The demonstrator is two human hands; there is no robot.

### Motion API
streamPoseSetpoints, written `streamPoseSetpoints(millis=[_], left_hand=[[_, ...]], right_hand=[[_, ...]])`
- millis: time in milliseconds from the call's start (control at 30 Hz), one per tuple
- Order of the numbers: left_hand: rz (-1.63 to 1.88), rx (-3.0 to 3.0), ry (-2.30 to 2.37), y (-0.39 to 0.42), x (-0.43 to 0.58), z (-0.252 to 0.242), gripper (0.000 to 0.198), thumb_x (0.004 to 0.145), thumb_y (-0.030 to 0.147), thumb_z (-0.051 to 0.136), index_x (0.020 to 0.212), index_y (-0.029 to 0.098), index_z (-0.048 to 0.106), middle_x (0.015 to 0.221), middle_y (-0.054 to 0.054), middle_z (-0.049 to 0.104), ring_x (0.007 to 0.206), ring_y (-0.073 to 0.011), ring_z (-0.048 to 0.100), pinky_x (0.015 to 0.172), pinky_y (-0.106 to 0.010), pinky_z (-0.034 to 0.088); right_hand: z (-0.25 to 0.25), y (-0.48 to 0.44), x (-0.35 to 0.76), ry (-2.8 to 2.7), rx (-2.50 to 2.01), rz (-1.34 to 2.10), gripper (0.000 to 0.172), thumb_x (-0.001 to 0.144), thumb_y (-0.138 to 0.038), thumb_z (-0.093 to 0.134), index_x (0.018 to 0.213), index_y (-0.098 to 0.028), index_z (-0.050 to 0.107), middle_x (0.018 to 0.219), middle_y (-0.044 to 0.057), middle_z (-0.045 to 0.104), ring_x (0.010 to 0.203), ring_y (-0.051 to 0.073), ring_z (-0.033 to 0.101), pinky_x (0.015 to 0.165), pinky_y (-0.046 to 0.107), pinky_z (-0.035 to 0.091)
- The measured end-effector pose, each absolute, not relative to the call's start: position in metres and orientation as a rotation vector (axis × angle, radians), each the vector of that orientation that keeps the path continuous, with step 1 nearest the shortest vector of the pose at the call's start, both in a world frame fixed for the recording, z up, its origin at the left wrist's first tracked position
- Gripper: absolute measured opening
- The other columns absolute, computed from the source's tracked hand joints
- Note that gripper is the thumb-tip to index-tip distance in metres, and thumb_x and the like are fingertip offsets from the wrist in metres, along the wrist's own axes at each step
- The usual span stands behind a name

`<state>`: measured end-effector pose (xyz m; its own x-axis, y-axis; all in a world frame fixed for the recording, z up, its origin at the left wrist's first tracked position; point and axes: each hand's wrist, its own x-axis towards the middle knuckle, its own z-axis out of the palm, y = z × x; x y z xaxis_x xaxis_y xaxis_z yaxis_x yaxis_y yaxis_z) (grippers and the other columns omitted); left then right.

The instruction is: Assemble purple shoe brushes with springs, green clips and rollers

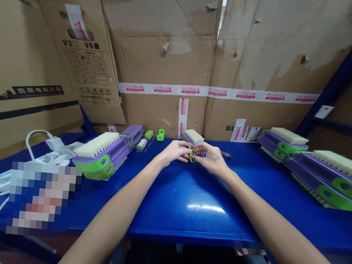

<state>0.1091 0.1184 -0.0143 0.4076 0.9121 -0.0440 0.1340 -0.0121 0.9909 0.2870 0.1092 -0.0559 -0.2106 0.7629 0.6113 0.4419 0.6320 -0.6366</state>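
Both my hands meet over the far middle of the blue table. My left hand has its fingers curled around a small green part. My right hand pinches the same green part, and a thin metal coil spring lies across its fingers. Just behind my hands stands a purple brush unit with white bristles on top.
A purple and green brush unit lies at the left, with small green and white parts behind it. Several more brush units are stacked at the right. White cables trail at the left. Cardboard boxes wall the back.
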Motion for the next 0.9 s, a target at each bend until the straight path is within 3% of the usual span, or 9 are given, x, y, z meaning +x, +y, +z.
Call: streamPoseSetpoints(millis=[233, 367, 600, 733, 900], left_hand=[[0.823, 1.42, 0.885, 0.124, 0.102, -0.018, 0.039, 0.074, 0.013, 0.068, 0.112, 0.008, 0.06, 0.077, -0.009, 0.071, 0.066, -0.0146, 0.067, 0.069, -0.031, 0.056], [0.833, 1.462, 0.945, 0.122, 0.107, -0.018, 0.035, 0.072, 0.006, 0.064, 0.107, 0.008, 0.063, 0.071, -0.006, 0.07, 0.061, -0.0137, 0.066, 0.063, -0.028, 0.056], [1.026, 1.436, 1.07, 0.116, 0.115, -0.012, 0.023, 0.073, 0.006, 0.062, 0.096, 0.006, 0.065, 0.064, -0.005, 0.068, 0.053, -0.0128, 0.063, 0.056, -0.026, 0.054], [1.066, 1.418, 1.075, 0.117, 0.114, -0.011, 0.03, 0.072, 0.007, 0.066, 0.101, 0.006, 0.064, 0.069, -0.006, 0.069, 0.057, -0.0136, 0.064, 0.056, -0.026, 0.055], [1.054, 1.484, 1.05, 0.119, 0.115, -0.016, 0.048, 0.065, 0.002, 0.066, 0.113, 0.004, 0.061, 0.077, -0.008, 0.069, 0.059, -0.0123, 0.063, 0.055, -0.023, 0.053]], right_hand=[[-0.047, 0.103, 0.284, -1.746, -0.975, 0.495, 0.018, 0.067, -0.026, 0.069, 0.084, -0.019, 0.067, 0.08, 0.002, 0.071, 0.071, 0.017, 0.066, 0.068, 0.028, 0.051], [-0.046, 0.1, 0.281, -1.784, -0.957, 0.491, 0.017, 0.067, -0.024, 0.068, 0.083, -0.019, 0.068, 0.08, 0.003, 0.071, 0.073, 0.017, 0.066, 0.071, 0.029, 0.051], [-0.045, 0.099, 0.272, -1.605, -1.001, 0.578, 0.027, 0.066, -0.033, 0.071, 0.087, -0.017, 0.067, 0.087, 0.007, 0.071, 0.076, 0.021, 0.068, 0.071, 0.033, 0.054], [-0.045, 0.103, 0.27, -1.424, -0.965, 0.691, 0.033, 0.068, -0.043, 0.071, 0.085, -0.016, 0.065, 0.083, 0.008, 0.07, 0.073, 0.022, 0.067, 0.07, 0.035, 0.055], [-0.046, 0.104, 0.269, -1.327, -0.955, 0.825, 0.034, 0.062, -0.043, 0.074, 0.08, -0.015, 0.064, 0.078, 0.007, 0.07, 0.076, 0.022, 0.067, 0.074, 0.036, 0.054]])
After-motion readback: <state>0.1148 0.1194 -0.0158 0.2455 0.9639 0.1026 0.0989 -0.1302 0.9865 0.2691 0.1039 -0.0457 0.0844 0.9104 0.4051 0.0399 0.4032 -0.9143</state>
